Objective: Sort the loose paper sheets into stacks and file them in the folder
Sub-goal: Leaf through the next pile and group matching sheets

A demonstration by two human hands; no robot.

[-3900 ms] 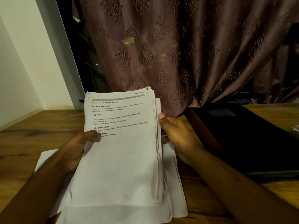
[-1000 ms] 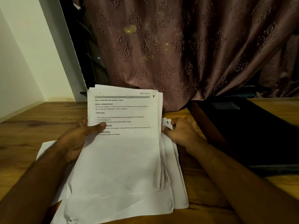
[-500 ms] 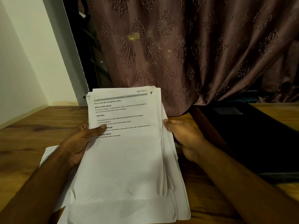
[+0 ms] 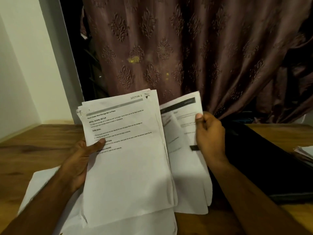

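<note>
The left hand (image 4: 79, 160) grips a thick stack (image 4: 128, 158) of sheets held up off the worktop (image 4: 33, 146), thumb pressed on the printed top page marked "SECTION 1". The right hand (image 4: 210, 133) pinches a few pages (image 4: 183, 133) by their right edge, thumb on the front, fanned apart from the stack. More loose sheets (image 4: 42, 182) lie flat on the worktop under both. A black folder (image 4: 264, 160) lies open just right of the right hand, with another small pile (image 4: 304, 153) at the far right edge. A patterned curtain (image 4: 186, 48) hangs behind.

Bare table (image 4: 42, 143) left — folder (image 4: 264, 160) blocks right.
</note>
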